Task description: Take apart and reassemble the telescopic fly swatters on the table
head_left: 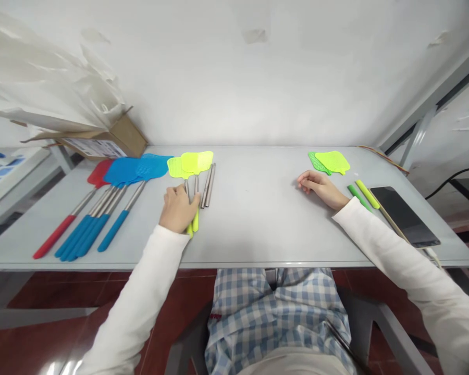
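My left hand (179, 209) is closed over the handles of two yellow-green fly swatters (196, 162) lying side by side, their heads overlapping. Its fingers partly hide the shafts. Just right of them lie a few bare metal rods (208, 186). My right hand (321, 187) rests on the table with its fingers loosely curled together and nothing visible in them. Beyond it lie a yellow-green swatter head (334, 161) and a green swatter head (315, 161), overlapping. A green handle (358, 197) and a yellow-green handle (367, 194) lie beside my right forearm, which partly covers the green one.
Several blue fly swatters (122, 171) and a red one (58, 235) lie at the left of the grey table (254, 229). A cardboard box (127, 136) stands behind them. A phone (404, 216) lies at the right. A white wall (258, 83) rises behind the table.
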Demonstrator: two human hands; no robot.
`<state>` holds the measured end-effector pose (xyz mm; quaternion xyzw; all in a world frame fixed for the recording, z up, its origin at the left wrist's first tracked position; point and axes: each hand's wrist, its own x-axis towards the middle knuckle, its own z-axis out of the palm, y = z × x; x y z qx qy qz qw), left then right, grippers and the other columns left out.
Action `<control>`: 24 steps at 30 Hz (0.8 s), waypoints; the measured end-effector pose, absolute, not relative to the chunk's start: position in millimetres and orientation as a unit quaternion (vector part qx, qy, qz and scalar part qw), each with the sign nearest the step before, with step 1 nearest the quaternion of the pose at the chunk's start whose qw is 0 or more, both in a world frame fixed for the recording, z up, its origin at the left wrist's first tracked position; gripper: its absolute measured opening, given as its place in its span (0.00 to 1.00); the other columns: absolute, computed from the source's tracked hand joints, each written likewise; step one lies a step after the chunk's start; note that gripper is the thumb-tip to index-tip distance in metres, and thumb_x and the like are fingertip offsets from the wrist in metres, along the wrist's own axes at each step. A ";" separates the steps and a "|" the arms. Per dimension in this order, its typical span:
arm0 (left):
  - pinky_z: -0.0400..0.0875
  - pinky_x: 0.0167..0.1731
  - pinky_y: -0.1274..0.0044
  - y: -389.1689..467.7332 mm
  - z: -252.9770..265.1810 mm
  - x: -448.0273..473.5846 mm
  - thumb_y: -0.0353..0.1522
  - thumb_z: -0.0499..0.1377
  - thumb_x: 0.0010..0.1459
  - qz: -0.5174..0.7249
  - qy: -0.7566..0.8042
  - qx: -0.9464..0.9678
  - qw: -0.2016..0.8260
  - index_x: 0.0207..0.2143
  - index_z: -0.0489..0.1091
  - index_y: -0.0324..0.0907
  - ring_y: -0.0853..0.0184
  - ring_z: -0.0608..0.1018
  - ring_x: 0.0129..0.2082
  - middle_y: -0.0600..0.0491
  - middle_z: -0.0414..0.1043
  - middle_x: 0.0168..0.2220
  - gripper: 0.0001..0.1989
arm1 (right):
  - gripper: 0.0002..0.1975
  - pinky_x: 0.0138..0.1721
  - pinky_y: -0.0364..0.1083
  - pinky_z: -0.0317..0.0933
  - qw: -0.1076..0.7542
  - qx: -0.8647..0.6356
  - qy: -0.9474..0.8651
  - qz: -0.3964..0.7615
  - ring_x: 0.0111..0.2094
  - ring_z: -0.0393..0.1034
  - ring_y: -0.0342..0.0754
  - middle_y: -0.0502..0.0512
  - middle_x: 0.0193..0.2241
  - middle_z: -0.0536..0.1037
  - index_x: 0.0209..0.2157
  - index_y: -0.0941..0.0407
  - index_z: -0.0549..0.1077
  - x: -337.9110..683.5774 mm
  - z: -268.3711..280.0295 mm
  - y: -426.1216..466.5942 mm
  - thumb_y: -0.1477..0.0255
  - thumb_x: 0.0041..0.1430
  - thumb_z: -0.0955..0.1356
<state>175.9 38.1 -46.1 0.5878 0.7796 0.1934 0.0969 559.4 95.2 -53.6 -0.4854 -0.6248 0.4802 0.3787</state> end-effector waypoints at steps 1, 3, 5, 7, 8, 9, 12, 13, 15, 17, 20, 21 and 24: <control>0.57 0.60 0.55 46.0 -49.0 174.2 0.44 0.51 0.57 0.191 0.784 0.583 0.093 0.56 0.62 0.31 0.42 0.62 0.60 0.32 0.61 0.53 0.31 | 0.12 0.32 0.46 0.59 0.376 -0.486 -0.626 0.480 0.27 0.63 0.43 0.52 0.28 0.75 0.33 0.55 0.71 559.2 -53.6 95.0 0.63 0.50 0.71; 0.57 0.60 0.56 57.9 -52.7 167.6 0.44 0.52 0.57 0.191 0.784 0.585 0.089 0.56 0.63 0.33 0.42 0.63 0.59 0.34 0.61 0.52 0.30 | 0.12 0.32 0.46 0.60 0.374 -0.486 -0.628 0.479 0.27 0.62 0.43 0.52 0.28 0.75 0.33 0.55 0.71 558.9 -53.6 94.7 0.63 0.50 0.71; 0.58 0.60 0.58 63.2 -53.3 160.8 0.43 0.52 0.56 0.179 0.775 0.599 0.088 0.56 0.64 0.34 0.44 0.64 0.58 0.35 0.61 0.52 0.29 | 0.12 0.33 0.46 0.59 0.374 -0.485 -0.629 0.479 0.27 0.62 0.43 0.51 0.28 0.75 0.33 0.55 0.71 558.9 -53.6 94.5 0.63 0.50 0.71; 0.59 0.60 0.61 63.4 -52.0 155.3 0.40 0.52 0.56 0.161 0.768 0.614 0.087 0.56 0.64 0.33 0.46 0.65 0.58 0.36 0.62 0.51 0.28 | 0.12 0.33 0.46 0.59 0.373 -0.483 -0.631 0.480 0.27 0.62 0.43 0.51 0.28 0.75 0.33 0.55 0.71 559.2 -53.5 94.4 0.63 0.50 0.71; 0.60 0.60 0.61 62.7 -51.1 152.6 0.39 0.52 0.56 0.153 0.767 0.618 0.084 0.56 0.64 0.33 0.47 0.65 0.58 0.36 0.63 0.50 0.28 | 0.12 0.33 0.46 0.59 0.372 -0.482 -0.632 0.480 0.27 0.62 0.43 0.51 0.28 0.75 0.33 0.55 0.71 559.4 -53.5 94.4 0.63 0.51 0.71; 0.60 0.59 0.61 62.1 -50.4 149.6 0.38 0.52 0.56 0.147 0.767 0.620 0.080 0.56 0.64 0.33 0.47 0.66 0.58 0.36 0.63 0.50 0.27 | 0.11 0.33 0.46 0.59 0.371 -0.481 -0.633 0.479 0.27 0.62 0.43 0.51 0.28 0.75 0.33 0.56 0.71 559.6 -53.4 94.4 0.63 0.51 0.71; 0.62 0.58 0.60 63.0 -49.7 137.5 0.36 0.52 0.55 0.133 0.768 0.623 0.060 0.56 0.65 0.35 0.45 0.67 0.57 0.36 0.65 0.50 0.26 | 0.12 0.34 0.46 0.58 0.369 -0.478 -0.640 0.476 0.27 0.62 0.43 0.52 0.28 0.74 0.33 0.56 0.71 559.8 -54.4 94.6 0.63 0.52 0.70; 0.63 0.58 0.59 64.5 -49.8 132.4 0.36 0.52 0.55 0.129 0.766 0.627 0.054 0.55 0.66 0.35 0.45 0.67 0.57 0.36 0.65 0.50 0.26 | 0.12 0.34 0.46 0.58 0.368 -0.476 -0.643 0.474 0.27 0.62 0.43 0.52 0.28 0.74 0.34 0.56 0.71 559.8 -55.2 94.7 0.63 0.52 0.70; 0.63 0.57 0.59 68.1 -49.8 122.3 0.35 0.52 0.54 0.120 0.758 0.639 0.050 0.54 0.67 0.37 0.46 0.68 0.57 0.38 0.66 0.50 0.26 | 0.12 0.34 0.46 0.59 0.363 -0.474 -0.652 0.468 0.28 0.62 0.43 0.52 0.28 0.74 0.34 0.56 0.71 559.7 -57.3 95.0 0.63 0.53 0.69; 0.63 0.58 0.59 70.8 -49.0 114.2 0.35 0.53 0.53 0.111 0.749 0.651 0.050 0.54 0.68 0.38 0.47 0.69 0.56 0.39 0.68 0.50 0.25 | 0.11 0.34 0.47 0.60 0.356 -0.475 -0.668 0.449 0.28 0.63 0.45 0.53 0.29 0.74 0.34 0.56 0.70 560.4 -58.3 95.2 0.63 0.55 0.67; 0.62 0.60 0.60 70.5 -47.2 108.9 0.34 0.52 0.52 0.103 0.742 0.661 0.044 0.54 0.68 0.37 0.48 0.69 0.56 0.39 0.68 0.51 0.26 | 0.07 0.37 0.50 0.62 0.339 -0.493 -0.734 0.322 0.32 0.66 0.49 0.57 0.33 0.75 0.35 0.54 0.70 565.1 -52.2 94.8 0.66 0.58 0.65; 0.62 0.60 0.60 69.6 -46.8 108.7 0.34 0.52 0.53 0.104 0.742 0.661 0.039 0.55 0.68 0.37 0.48 0.69 0.56 0.38 0.68 0.52 0.26 | 0.07 0.39 0.51 0.62 0.325 -0.502 -0.762 0.249 0.35 0.67 0.51 0.59 0.34 0.75 0.35 0.54 0.71 568.5 -47.4 94.3 0.67 0.59 0.64; 0.62 0.58 0.56 67.2 -47.9 108.5 0.32 0.51 0.54 0.115 0.750 0.652 0.013 0.53 0.68 0.36 0.45 0.68 0.58 0.35 0.68 0.53 0.25 | 0.09 0.45 0.54 0.60 0.261 -0.550 -0.792 0.034 0.44 0.67 0.57 0.64 0.39 0.74 0.36 0.55 0.73 584.9 -27.5 91.7 0.72 0.60 0.62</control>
